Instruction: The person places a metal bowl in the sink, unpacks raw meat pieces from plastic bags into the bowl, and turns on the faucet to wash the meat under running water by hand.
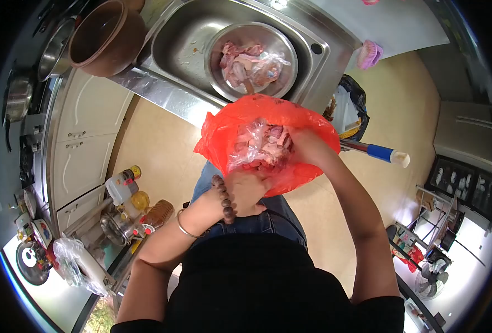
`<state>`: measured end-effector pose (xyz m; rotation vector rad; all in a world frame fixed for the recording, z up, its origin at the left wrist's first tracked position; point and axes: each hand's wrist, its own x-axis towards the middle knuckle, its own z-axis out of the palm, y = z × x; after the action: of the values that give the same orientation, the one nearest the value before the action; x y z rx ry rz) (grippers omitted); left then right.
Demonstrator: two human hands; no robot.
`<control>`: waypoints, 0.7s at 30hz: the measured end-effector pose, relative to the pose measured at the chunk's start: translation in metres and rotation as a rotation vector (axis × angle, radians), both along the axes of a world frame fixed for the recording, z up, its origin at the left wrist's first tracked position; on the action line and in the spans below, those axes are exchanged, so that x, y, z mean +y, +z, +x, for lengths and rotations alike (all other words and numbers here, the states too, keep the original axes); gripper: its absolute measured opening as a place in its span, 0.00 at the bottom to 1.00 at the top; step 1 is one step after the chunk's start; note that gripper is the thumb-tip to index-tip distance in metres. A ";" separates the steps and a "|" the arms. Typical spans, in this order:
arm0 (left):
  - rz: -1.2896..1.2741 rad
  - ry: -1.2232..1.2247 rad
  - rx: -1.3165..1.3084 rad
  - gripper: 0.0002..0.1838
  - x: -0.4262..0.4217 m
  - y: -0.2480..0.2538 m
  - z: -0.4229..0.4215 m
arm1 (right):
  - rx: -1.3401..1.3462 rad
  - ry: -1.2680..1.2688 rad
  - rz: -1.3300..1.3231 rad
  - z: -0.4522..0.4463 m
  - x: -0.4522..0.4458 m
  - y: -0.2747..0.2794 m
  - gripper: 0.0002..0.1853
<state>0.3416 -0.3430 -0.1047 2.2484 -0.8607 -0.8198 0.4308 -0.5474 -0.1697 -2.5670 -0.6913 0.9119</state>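
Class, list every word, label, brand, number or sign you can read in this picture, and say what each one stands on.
No text can be read anywhere.
Red bag: dark marks near its far edge, possibly print, too blurred to read.
Yellow container at left: coloured markings, too small to read.
Brown bottle: no legible writing.

Single head cam, worn by the person, wide fisheye with dark curved edges. Looks steeply down and forward over the black shirt [251, 283] at bottom. Left hand [247, 191] and right hand [308, 146] close, mid-frame; sink [179, 47] farther, up top; floor [146, 133] below.
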 end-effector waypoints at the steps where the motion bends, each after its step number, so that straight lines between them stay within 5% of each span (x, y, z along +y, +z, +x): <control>1: 0.027 -0.005 0.009 0.23 -0.003 -0.003 -0.002 | 0.024 0.013 -0.035 0.003 -0.003 -0.004 0.34; 6: 0.122 0.055 -0.052 0.13 -0.011 -0.006 0.005 | -0.023 -0.030 0.134 0.004 -0.014 -0.011 0.34; 8: 0.092 0.055 -0.079 0.10 -0.005 -0.006 0.008 | 0.166 -0.007 0.027 0.002 -0.006 -0.012 0.31; 12: -0.085 0.112 -0.290 0.08 0.000 -0.013 0.008 | 0.067 0.008 -0.040 -0.024 0.017 -0.010 0.33; 14: -0.054 0.085 -0.271 0.08 -0.001 -0.003 0.008 | -0.643 0.216 0.116 -0.042 0.031 -0.006 0.36; 18: -0.047 0.072 -0.259 0.06 0.003 0.004 -0.008 | -0.601 0.210 0.128 -0.036 0.041 -0.011 0.38; 21: -0.020 0.140 -0.240 0.06 0.011 0.008 -0.018 | -0.209 0.202 0.078 -0.017 0.034 0.003 0.35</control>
<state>0.3237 -0.3325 -0.0969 2.3904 -0.8023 -0.4821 0.4133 -0.5131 -0.1665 -2.5806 -1.0400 0.6634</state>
